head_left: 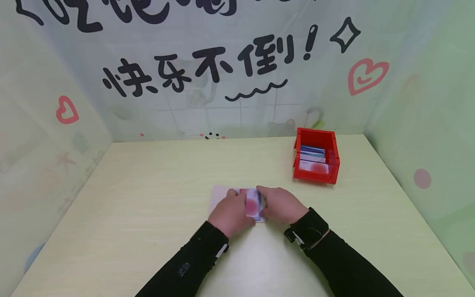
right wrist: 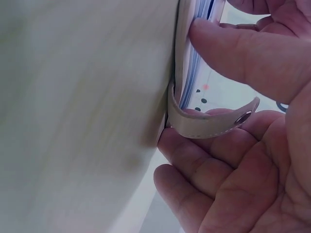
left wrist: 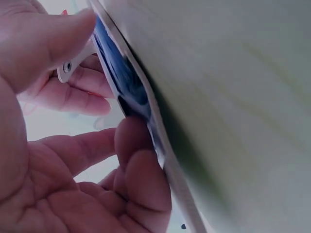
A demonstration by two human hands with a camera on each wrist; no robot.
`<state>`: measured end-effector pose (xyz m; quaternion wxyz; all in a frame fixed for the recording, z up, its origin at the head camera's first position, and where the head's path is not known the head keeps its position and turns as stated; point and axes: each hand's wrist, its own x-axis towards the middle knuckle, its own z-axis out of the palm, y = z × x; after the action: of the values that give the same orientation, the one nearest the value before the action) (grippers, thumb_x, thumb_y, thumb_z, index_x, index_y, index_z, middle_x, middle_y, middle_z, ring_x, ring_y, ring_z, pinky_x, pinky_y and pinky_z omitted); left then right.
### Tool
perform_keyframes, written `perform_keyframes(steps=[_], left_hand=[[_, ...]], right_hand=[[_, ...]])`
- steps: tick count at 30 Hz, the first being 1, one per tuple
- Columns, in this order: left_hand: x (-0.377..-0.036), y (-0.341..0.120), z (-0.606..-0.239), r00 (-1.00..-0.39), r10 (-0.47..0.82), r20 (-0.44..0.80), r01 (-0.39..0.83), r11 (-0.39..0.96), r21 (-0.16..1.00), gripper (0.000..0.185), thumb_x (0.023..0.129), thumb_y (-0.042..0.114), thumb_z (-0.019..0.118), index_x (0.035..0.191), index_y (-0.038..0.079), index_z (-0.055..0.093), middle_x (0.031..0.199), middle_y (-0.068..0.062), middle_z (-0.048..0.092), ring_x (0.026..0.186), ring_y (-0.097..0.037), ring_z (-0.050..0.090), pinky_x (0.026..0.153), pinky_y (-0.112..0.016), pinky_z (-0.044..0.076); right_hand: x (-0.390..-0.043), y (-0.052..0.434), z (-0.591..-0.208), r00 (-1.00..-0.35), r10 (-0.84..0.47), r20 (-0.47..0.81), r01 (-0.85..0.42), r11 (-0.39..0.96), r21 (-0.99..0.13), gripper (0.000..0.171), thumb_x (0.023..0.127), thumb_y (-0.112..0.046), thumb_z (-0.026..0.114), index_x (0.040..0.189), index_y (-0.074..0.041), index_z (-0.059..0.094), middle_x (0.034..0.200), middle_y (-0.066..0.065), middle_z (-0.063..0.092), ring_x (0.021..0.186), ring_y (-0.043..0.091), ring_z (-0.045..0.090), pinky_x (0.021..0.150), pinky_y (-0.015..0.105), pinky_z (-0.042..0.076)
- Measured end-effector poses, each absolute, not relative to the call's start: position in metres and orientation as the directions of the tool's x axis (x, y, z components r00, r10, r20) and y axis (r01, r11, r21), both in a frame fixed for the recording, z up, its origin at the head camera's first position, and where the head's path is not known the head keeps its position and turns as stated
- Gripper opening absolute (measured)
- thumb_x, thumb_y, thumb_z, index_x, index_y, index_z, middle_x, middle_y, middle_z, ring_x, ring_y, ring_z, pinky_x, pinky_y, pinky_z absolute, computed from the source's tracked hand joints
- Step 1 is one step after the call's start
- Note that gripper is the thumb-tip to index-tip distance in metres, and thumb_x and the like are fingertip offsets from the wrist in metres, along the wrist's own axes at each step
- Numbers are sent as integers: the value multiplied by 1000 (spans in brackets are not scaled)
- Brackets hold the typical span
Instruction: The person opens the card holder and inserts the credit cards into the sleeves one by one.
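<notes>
Left hand (head_left: pixel 231 212): fingers curled round the card holder (head_left: pixel 254 204), pinching its left edge.
Right hand (head_left: pixel 280 205): thumb pressing the cards, fingers under the snap strap (right wrist: pixel 214 125).
Card holder: on the table (head_left: pixel 148 214), at its middle.
Red bin (head_left: pixel 316 155): holds cards, well apart to the right.

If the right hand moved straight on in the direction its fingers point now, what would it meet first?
Probably the left hand: the right hand points leftward across the card holder both hold, so the holder's cards and then the left fingers lie directly ahead.

A red bin (head_left: pixel 315 173) stands on the pale bench (head_left: pixel 148 185) at the back right, cards (head_left: pixel 313 159) stacked inside; printed walls (head_left: pixel 237 82) enclose the bench
</notes>
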<state>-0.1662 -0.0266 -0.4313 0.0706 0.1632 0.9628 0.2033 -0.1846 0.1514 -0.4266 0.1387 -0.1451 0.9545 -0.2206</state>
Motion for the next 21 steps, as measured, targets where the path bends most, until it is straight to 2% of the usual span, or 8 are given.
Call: perform_keyframes(steps=[3, 7, 21], left_hand=[[-164, -24, -430, -944, 319, -81, 267, 885, 381, 78, 82, 36, 89, 140, -5, 57, 128, -26, 60, 79, -25, 66, 78, -35, 62], [-162, -22, -428, -949, 307, -77, 266, 905, 332, 79, 82, 40, 89, 138, -6, 58, 122, -24, 60, 74, -24, 64, 73, -34, 61], [-163, -19, -429, -956, 284, -68, 256, 928, 270, 79, 84, 53, 84, 136, -1, 61, 114, -20, 61, 71, -25, 63, 64, -35, 57]], right_hand=[[-184, 151, -427, -921, -333, -202, -214, 866, -452, 83, 88, -16, 86, 159, -7, 45, 144, 12, 65, 129, 32, 63, 111, 47, 53], [-185, 151, -428, -922, -332, -200, -219, 873, -437, 82, 88, -19, 86, 159, -8, 46, 143, 12, 65, 126, 31, 63, 111, 46, 54], [-186, 152, -425, -927, -314, -204, -195, 871, -452, 87, 85, -27, 89, 159, -10, 47, 141, 11, 66, 125, 31, 63, 111, 48, 53]])
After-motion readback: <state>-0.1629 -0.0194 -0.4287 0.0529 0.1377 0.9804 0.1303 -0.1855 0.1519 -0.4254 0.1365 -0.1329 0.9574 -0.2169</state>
